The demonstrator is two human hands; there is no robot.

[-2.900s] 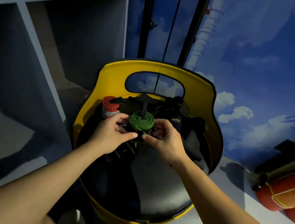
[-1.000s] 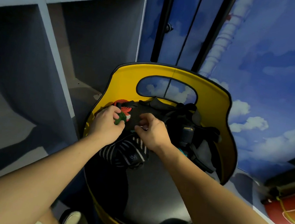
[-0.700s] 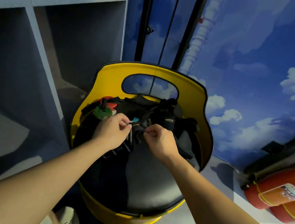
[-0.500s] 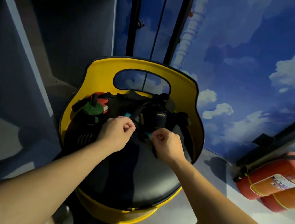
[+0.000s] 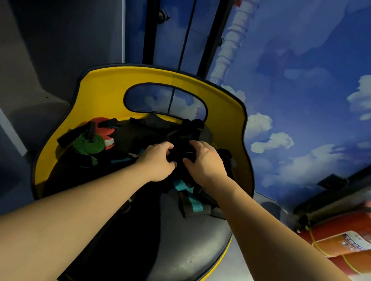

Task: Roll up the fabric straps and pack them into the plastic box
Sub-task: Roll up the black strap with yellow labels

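Both hands work at the back of a yellow chair (image 5: 105,95) with a black seat (image 5: 184,242), where a heap of black fabric straps (image 5: 181,137) lies against the backrest, at about twelve o'clock from the seat's middle. The left hand (image 5: 157,157) has its fingers (image 5: 167,147) curled into the dark straps, and the right hand (image 5: 203,159) grips the same bundle from the other side, fingers bent over it; the two hands nearly touch. At nine o'clock from the hands sits a rolled green strap (image 5: 88,144), upright on the seat, with a rolled red strap (image 5: 104,127) just behind it, touching. A teal strap (image 5: 190,194) trails loose at six o'clock from the right hand. A red fire extinguisher (image 5: 356,240) lies on the floor at three o'clock, well apart from the chair. The plastic box cannot be made out.
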